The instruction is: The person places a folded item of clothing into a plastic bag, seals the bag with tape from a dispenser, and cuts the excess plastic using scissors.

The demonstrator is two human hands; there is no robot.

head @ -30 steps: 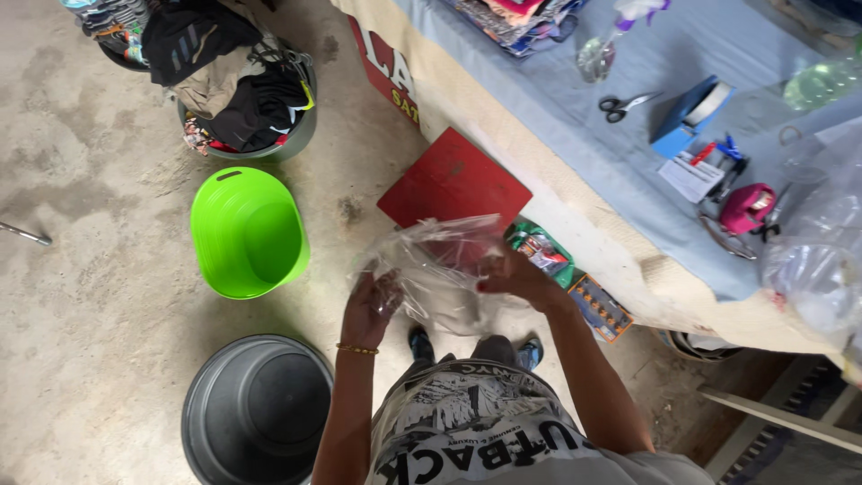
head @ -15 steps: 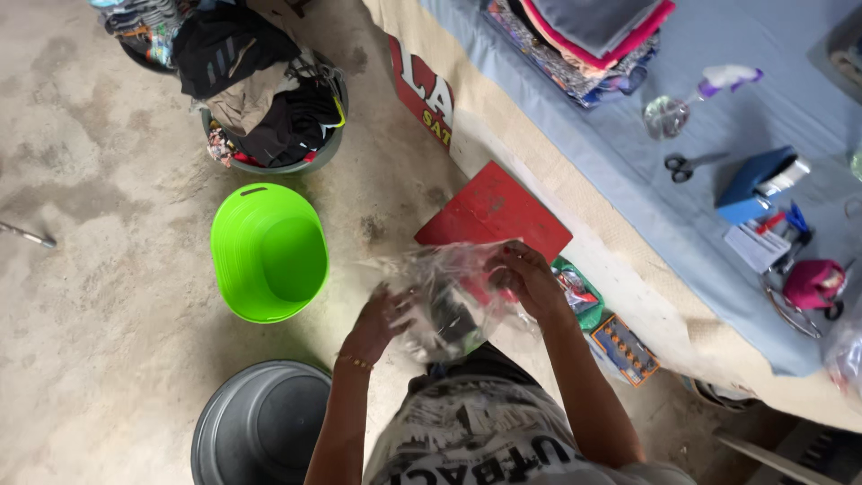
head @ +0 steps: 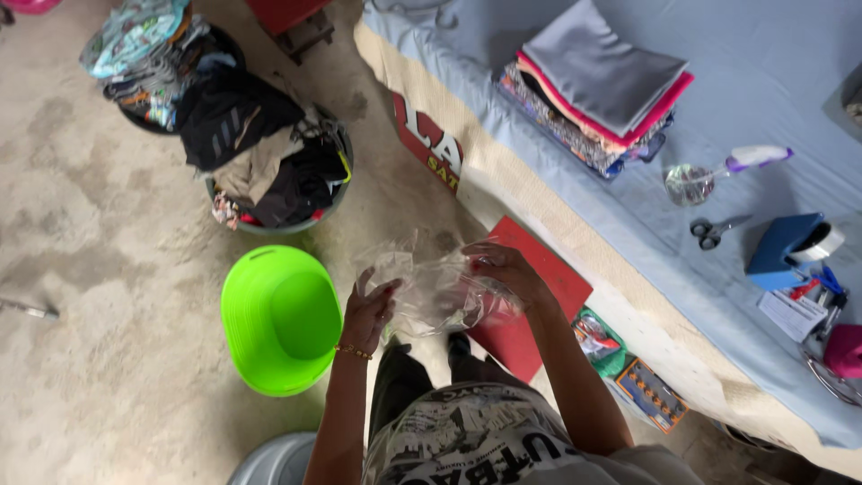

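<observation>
I am holding a crinkly see-through plastic bag (head: pixel 435 292) in front of my tummy, above the dusty concrete floor (head: pixel 99 269). My left hand (head: pixel 366 314) pinches one edge of it, with the fingers (head: pixel 382 289) closed on the thin film. My right hand (head: pixel 505 269) grips the other side from above, curled shut on the plastic.

I think the bag is very light and floppy. It bends and folds any way it likes. It looks slippery too, so it could slide out if I hold it loosely. It may tear if I pull too hard. The best place to hold it is at the open edge, one hand on each side.

I cannot tell if something is inside the bag, because it is shiny and wrinkled. My feet are mostly hidden behind it. Beside me sit a bright green plastic basin (head: pixel 280 319) and a round tub piled with dark clothes (head: pixel 269 171). A grey tub (head: pixel 269 462) is cut off at the bottom.
</observation>
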